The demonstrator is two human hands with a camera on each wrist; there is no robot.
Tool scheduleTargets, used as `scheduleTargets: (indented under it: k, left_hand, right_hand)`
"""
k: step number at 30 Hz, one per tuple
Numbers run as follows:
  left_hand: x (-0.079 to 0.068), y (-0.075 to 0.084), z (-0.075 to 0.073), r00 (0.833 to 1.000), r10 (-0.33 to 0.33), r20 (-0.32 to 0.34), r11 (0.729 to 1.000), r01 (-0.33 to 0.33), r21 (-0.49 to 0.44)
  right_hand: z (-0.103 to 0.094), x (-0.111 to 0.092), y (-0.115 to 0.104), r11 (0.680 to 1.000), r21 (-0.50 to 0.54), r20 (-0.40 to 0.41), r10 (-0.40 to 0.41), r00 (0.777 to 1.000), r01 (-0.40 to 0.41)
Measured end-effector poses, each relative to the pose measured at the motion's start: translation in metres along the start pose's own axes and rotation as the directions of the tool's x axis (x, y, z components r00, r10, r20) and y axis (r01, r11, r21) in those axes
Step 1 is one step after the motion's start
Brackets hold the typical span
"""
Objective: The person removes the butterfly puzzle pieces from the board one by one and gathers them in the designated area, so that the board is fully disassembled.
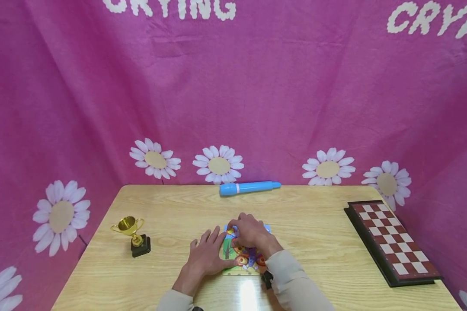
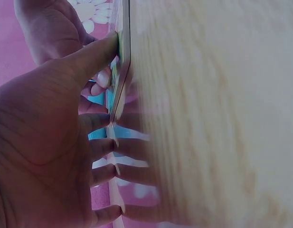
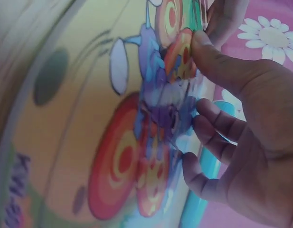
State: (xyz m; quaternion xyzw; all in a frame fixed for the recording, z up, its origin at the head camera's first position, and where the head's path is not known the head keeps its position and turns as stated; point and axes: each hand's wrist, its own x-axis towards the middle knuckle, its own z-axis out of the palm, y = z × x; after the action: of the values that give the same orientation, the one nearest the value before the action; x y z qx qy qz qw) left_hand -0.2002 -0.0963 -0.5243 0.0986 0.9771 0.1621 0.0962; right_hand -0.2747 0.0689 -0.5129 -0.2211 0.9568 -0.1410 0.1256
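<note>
A flat picture puzzle board (image 1: 227, 248) with a red, orange and purple butterfly (image 3: 153, 109) lies on the table in front of me. My left hand (image 1: 206, 257) rests at its left side, fingers spread and straight. Its thumb (image 2: 101, 50) presses the board's face near the edge, while the other fingertips touch the tabletop. Over the upper part of the board, my right hand (image 1: 251, 233) bends its fingers down, its thumb (image 3: 210, 52) on an orange wing puzzle piece (image 3: 180, 54). Its other visible fingertips touch the board around the butterfly; the index fingertip is hidden in the right wrist view.
A gold trophy cup (image 1: 128, 225) on a black base stands to the left. At the table's back edge lies a blue marker-shaped tube (image 1: 251, 187). A red-and-white chessboard box (image 1: 393, 242) sits at the right edge. Pink cloth (image 1: 257, 108) with daisies hangs behind the table.
</note>
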Motion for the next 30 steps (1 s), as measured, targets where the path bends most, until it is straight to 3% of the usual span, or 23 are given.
scheduleTargets:
  k: [14,25,30]
  left_hand:
    - [0.001,0.0,0.001,1.0,0.004,-0.014,0.999,-0.004,-0.037]
    - [0.001,-0.001,0.001,1.0,-0.011,-0.008,1.0,0.011,-0.016]
    - [0.001,0.0,0.001,1.0,-0.001,-0.016,1.0,0.0,-0.031]
  right_hand:
    - [-0.009,0.007,-0.006,0.997,-0.077,0.069,0.011,0.998,-0.006]
    - [-0.002,0.004,0.003,0.994,0.106,-0.024,-0.008,1.0,0.011]
    - [0.0,0.001,0.005,0.992,0.125,-0.06,-0.009,0.998,0.017]
